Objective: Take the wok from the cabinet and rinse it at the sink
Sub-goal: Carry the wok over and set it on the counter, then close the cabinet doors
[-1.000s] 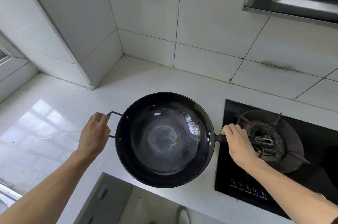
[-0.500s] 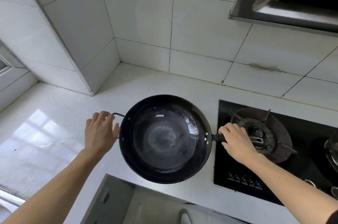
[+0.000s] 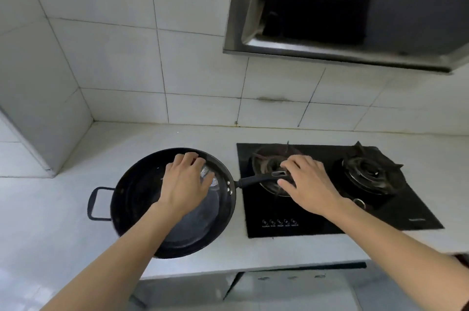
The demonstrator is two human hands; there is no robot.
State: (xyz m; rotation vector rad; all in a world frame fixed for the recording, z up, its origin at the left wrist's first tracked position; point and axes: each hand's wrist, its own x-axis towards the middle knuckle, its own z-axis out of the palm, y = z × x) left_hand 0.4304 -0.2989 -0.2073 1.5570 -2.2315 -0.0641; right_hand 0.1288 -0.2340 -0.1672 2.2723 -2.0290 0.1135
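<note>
The black wok rests on the white countertop just left of the stove. Its small loop handle points left and its long handle reaches right over the left burner. My left hand hovers over the wok's bowl with fingers spread, holding nothing. My right hand lies open with its fingers over the tip of the long handle, not wrapped around it. No sink shows in this view.
A black two-burner gas stove is set into the counter at the right. A steel range hood hangs above it. White tiled walls meet at a corner at the left. Cabinet fronts run below the counter edge.
Both hands held the wok by its handles above the counter; it now sits on the counter. My left hand left the loop handle and moved over the bowl. My right hand opened.
</note>
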